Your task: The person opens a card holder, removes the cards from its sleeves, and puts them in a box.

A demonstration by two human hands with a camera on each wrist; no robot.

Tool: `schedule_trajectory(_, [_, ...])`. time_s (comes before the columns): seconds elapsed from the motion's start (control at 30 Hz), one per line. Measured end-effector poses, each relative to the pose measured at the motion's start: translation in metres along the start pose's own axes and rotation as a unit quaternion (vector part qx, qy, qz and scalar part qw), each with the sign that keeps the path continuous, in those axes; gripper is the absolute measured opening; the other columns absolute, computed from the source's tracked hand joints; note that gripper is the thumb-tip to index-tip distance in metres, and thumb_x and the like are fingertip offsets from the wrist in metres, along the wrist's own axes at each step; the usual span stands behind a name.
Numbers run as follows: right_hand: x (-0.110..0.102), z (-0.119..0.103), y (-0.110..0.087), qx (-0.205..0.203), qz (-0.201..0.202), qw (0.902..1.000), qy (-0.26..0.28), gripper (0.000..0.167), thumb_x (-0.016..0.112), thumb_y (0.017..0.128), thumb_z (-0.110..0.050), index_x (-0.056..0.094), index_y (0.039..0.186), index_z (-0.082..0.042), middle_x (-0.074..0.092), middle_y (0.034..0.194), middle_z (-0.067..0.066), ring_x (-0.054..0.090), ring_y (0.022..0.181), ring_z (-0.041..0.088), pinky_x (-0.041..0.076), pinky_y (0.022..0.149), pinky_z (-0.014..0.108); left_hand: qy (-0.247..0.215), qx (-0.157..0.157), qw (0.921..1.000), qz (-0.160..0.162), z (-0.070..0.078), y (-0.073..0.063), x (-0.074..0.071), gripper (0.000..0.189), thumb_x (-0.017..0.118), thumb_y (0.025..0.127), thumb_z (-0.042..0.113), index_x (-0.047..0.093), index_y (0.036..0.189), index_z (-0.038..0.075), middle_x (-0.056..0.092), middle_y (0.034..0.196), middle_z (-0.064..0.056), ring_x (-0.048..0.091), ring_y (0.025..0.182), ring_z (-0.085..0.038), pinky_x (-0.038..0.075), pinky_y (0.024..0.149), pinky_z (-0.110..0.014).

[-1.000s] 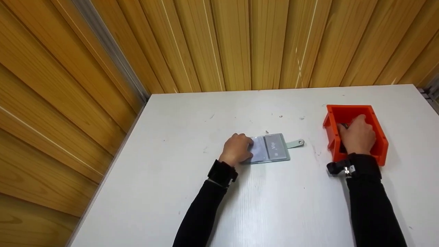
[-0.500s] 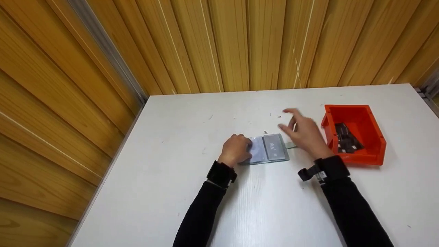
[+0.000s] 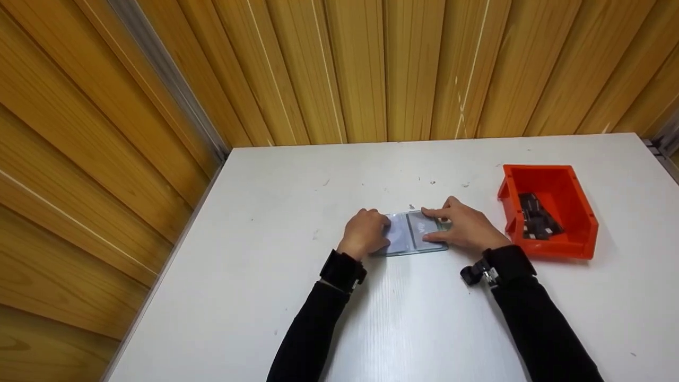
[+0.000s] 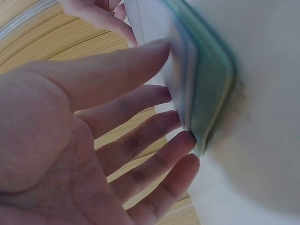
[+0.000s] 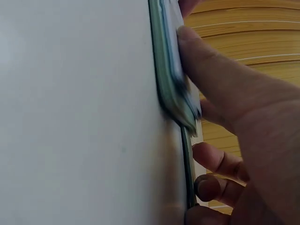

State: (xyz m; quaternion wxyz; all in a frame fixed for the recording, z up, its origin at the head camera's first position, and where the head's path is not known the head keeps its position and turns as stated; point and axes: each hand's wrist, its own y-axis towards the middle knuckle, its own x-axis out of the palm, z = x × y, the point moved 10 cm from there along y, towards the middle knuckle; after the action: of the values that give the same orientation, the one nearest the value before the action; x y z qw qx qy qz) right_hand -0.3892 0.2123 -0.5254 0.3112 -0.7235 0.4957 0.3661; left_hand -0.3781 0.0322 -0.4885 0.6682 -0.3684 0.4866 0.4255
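A pale green card holder [image 3: 411, 253] with clear plastic sleeves lies opened out on the white table. My left hand [image 3: 363, 232] holds its left part; in the left wrist view the thumb [image 4: 150, 56] and fingertips meet the sleeves and their edge. At the right end my right hand [image 3: 467, 225] grips the sleeves, thumb near the lower edge and index finger near the upper one. A grey card [image 3: 423, 228] shows palely between those fingers. In the right wrist view the thumb [image 5: 192, 42] presses on the stacked sleeves. The strap is mostly hidden by the right hand.
An orange bin [image 3: 583, 212] stands to the right, close to the right wrist, with several dark cards [image 3: 538, 220] inside. Wood-look panels [image 3: 360, 69] rise behind the table's far edge. Each wrist wears a black band with a camera.
My right hand has come out of the orange bin, moved left and taken hold of the right end of the card holder. My left hand has stayed in place.
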Motion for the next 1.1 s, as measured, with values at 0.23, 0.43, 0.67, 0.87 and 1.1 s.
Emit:
schedule_trajectory(0.23, [-0.010,-0.014,0.002,-0.047,0.052,0.9974,0.013,0.035,0.092,0.077,-0.036,0.084,0.106,-0.017,0.052,0.098,0.001,0.050,0.088,0.021,0.036,0.075,0.034,0.008,0.003,0.9999,-0.007,-0.001,0.001,0.001,0.042,0.085,0.083,0.019,0.076,0.124,0.014,0.073,0.119,-0.007,0.064,0.111,-0.025,0.054,0.096,-0.037])
schedule_trajectory(0.43, [-0.016,-0.017,0.004,-0.037,0.074,0.9956,0.045,0.014,0.089,0.083,-0.026,0.076,0.080,-0.020,0.062,0.085,0.000,0.054,0.084,0.022,0.041,0.075,0.034,-0.005,0.003,1.0000,-0.006,-0.002,0.002,0.000,0.041,0.085,0.084,0.020,0.076,0.124,0.013,0.073,0.118,-0.008,0.063,0.111,-0.025,0.053,0.096,-0.036])
schedule_trajectory(0.67, [-0.014,-0.022,0.004,-0.065,0.061,0.9916,0.094,0.021,0.073,0.098,-0.031,0.078,0.087,-0.013,0.061,0.079,-0.002,0.055,0.081,0.018,0.043,0.071,0.029,-0.033,-0.005,0.9994,0.003,-0.006,0.002,-0.002,0.033,0.072,0.096,0.023,0.075,0.127,0.012,0.074,0.124,-0.007,0.066,0.118,-0.027,0.052,0.102,-0.040])
schedule_trajectory(0.87, [0.000,-0.033,0.004,-0.088,0.021,0.9939,0.063,0.031,0.056,0.107,-0.036,0.077,0.113,-0.014,0.069,0.100,0.005,0.058,0.093,0.022,0.047,0.083,0.039,-0.072,-0.048,0.9963,0.000,-0.013,0.005,-0.001,0.054,0.039,0.112,0.043,0.047,0.155,0.012,0.068,0.135,-0.018,0.064,0.126,-0.034,0.050,0.108,-0.044])
schedule_trajectory(1.1, [0.020,-0.035,0.003,-0.077,-0.037,0.9963,-0.009,0.042,0.076,0.095,-0.030,0.069,0.136,-0.033,0.055,0.091,0.001,0.048,0.081,0.018,0.036,0.070,0.034,-0.090,-0.044,0.9950,-0.004,-0.012,0.005,-0.001,0.059,0.042,0.111,0.047,0.030,0.164,0.026,0.073,0.124,-0.016,0.068,0.117,-0.032,0.051,0.105,-0.042])
